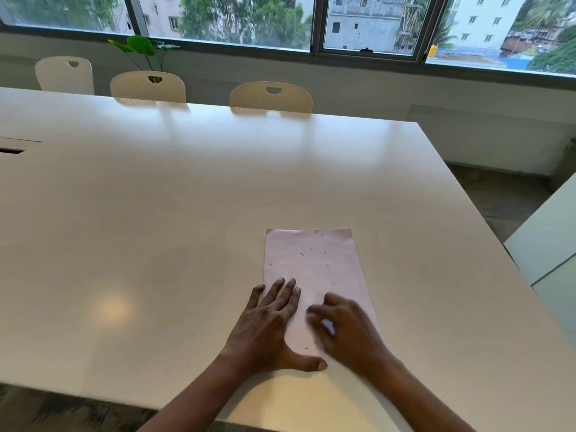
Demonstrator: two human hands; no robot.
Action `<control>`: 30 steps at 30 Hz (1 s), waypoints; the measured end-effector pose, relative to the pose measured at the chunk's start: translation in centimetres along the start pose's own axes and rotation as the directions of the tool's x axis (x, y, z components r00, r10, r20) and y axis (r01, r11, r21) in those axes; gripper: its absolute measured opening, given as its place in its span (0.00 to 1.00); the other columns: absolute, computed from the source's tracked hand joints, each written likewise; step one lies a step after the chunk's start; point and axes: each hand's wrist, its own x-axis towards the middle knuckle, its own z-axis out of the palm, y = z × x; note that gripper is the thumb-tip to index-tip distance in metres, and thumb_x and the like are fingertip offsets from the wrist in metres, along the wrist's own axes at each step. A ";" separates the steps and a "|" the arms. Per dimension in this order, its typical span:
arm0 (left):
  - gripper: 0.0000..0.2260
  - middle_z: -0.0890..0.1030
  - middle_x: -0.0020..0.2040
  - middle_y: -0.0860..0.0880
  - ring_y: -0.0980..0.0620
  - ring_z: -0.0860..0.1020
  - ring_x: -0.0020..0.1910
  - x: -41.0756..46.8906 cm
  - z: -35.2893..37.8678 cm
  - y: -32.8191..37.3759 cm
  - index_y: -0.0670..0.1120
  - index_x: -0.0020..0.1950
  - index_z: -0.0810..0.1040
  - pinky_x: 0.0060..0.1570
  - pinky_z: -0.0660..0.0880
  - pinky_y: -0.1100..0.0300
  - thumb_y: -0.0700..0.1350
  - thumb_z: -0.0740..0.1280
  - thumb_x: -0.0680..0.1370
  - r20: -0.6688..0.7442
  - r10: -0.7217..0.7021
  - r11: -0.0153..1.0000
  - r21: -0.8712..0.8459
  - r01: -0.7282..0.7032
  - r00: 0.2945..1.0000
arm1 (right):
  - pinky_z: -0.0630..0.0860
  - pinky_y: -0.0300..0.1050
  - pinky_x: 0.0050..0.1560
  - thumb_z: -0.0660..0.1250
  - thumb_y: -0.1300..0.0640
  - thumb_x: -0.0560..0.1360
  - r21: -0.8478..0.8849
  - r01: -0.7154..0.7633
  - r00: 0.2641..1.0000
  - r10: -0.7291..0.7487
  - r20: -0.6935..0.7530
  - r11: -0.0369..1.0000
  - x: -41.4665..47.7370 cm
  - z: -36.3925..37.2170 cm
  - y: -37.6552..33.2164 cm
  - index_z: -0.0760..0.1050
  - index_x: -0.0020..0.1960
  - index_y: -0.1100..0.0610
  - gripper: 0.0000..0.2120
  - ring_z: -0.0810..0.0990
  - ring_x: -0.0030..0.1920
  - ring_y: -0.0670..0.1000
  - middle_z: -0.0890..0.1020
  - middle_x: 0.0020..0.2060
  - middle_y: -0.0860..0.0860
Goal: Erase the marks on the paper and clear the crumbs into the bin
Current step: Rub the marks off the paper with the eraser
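A pale pink sheet of paper (314,263) lies flat on the white table (156,213), near its front edge. Several small dark eraser crumbs (311,252) are scattered over the far half of the sheet. My left hand (268,325) presses flat on the paper's left side, fingers spread, thumb stretched across the near edge. My right hand (343,328) is blurred over the paper's lower right part, its fingers curled around a small white eraser (328,325). No bin is in view.
Three cream chairs (271,96) stand along the table's far side, with a green plant (140,48) behind them under the windows. A white cabinet (548,244) stands to the right. The table's right edge runs diagonally down toward it.
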 end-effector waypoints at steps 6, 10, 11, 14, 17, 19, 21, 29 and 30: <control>0.64 0.41 0.84 0.50 0.53 0.37 0.83 0.0 -0.1 0.0 0.45 0.85 0.46 0.82 0.38 0.46 0.87 0.56 0.63 0.009 -0.002 1.000 0.018 0.002 1.000 | 0.76 0.48 0.36 0.67 0.56 0.75 -0.062 -0.172 0.967 0.156 -0.199 0.983 0.7 -0.6 2.0 0.82 0.42 0.53 0.06 0.77 0.34 0.51 0.75 0.36 0.49; 0.60 0.43 0.85 0.50 0.53 0.36 0.82 0.1 0.2 -0.2 0.46 0.85 0.47 0.82 0.43 0.44 0.83 0.60 0.66 0.004 0.023 1.000 0.016 -0.023 1.000 | 0.73 0.46 0.39 0.64 0.53 0.79 -0.005 0.061 0.998 -0.061 0.021 0.998 -1.6 1.0 -2.3 0.81 0.44 0.52 0.08 0.73 0.35 0.48 0.73 0.35 0.48; 0.61 0.42 0.85 0.50 0.53 0.36 0.83 0.1 0.2 -0.2 0.46 0.85 0.47 0.81 0.43 0.44 0.84 0.59 0.65 0.009 0.018 1.000 0.014 -0.018 1.000 | 0.73 0.47 0.38 0.65 0.53 0.78 -0.027 0.050 0.999 -0.050 0.005 0.998 -1.2 0.6 -1.5 0.81 0.44 0.51 0.08 0.73 0.35 0.48 0.74 0.35 0.47; 0.64 0.42 0.85 0.50 0.53 0.37 0.83 0.0 0.1 -0.1 0.46 0.85 0.46 0.82 0.39 0.46 0.86 0.57 0.62 0.018 -0.006 1.000 0.007 0.006 1.000 | 0.76 0.50 0.37 0.67 0.55 0.75 -0.106 -0.138 0.977 0.118 -0.180 0.985 0.3 -0.9 2.4 0.82 0.43 0.52 0.05 0.77 0.34 0.51 0.76 0.34 0.48; 0.65 0.42 0.85 0.50 0.53 0.36 0.83 0.0 0.0 0.0 0.46 0.85 0.46 0.81 0.38 0.46 0.87 0.56 0.62 0.023 -0.013 1.000 0.012 0.012 1.000 | 0.76 0.51 0.37 0.67 0.57 0.75 -0.161 -0.201 0.965 0.166 -0.205 0.966 0.3 -0.8 2.2 0.82 0.44 0.53 0.05 0.75 0.33 0.52 0.75 0.36 0.49; 0.64 0.41 0.85 0.50 0.53 0.35 0.82 0.0 0.0 -0.1 0.46 0.85 0.45 0.81 0.38 0.46 0.87 0.55 0.62 0.031 -0.014 1.000 0.019 0.013 0.999 | 0.76 0.49 0.36 0.67 0.57 0.76 -0.177 -0.149 0.980 0.122 -0.155 0.973 -0.2 0.0 0.9 0.81 0.45 0.54 0.05 0.74 0.32 0.51 0.74 0.36 0.49; 0.64 0.41 0.85 0.50 0.53 0.36 0.83 0.0 0.1 -0.1 0.46 0.85 0.45 0.82 0.38 0.46 0.87 0.53 0.63 0.033 -0.010 1.000 0.017 0.010 0.999 | 0.76 0.47 0.36 0.68 0.56 0.76 -0.140 -0.147 0.981 0.126 -0.148 0.979 -0.1 -0.1 1.1 0.82 0.47 0.53 0.05 0.75 0.32 0.51 0.75 0.36 0.48; 0.55 0.42 0.85 0.49 0.51 0.38 0.83 0.0 0.3 -0.1 0.51 0.85 0.46 0.82 0.38 0.46 0.83 0.52 0.69 -0.006 0.006 1.000 0.031 -0.006 1.000 | 0.74 0.40 0.36 0.67 0.56 0.77 0.002 -0.127 0.981 0.126 -0.146 0.992 -0.6 0.1 -0.6 0.83 0.46 0.52 0.05 0.73 0.33 0.44 0.74 0.35 0.45; 0.54 0.42 0.85 0.49 0.51 0.38 0.83 0.0 0.3 -0.1 0.51 0.86 0.47 0.82 0.39 0.46 0.82 0.53 0.70 -0.010 0.013 1.000 0.028 -0.012 1.000 | 0.71 0.38 0.36 0.66 0.56 0.78 0.029 -0.083 0.992 0.085 -0.094 0.996 -1.0 0.5 -1.6 0.82 0.45 0.52 0.06 0.72 0.33 0.44 0.73 0.35 0.45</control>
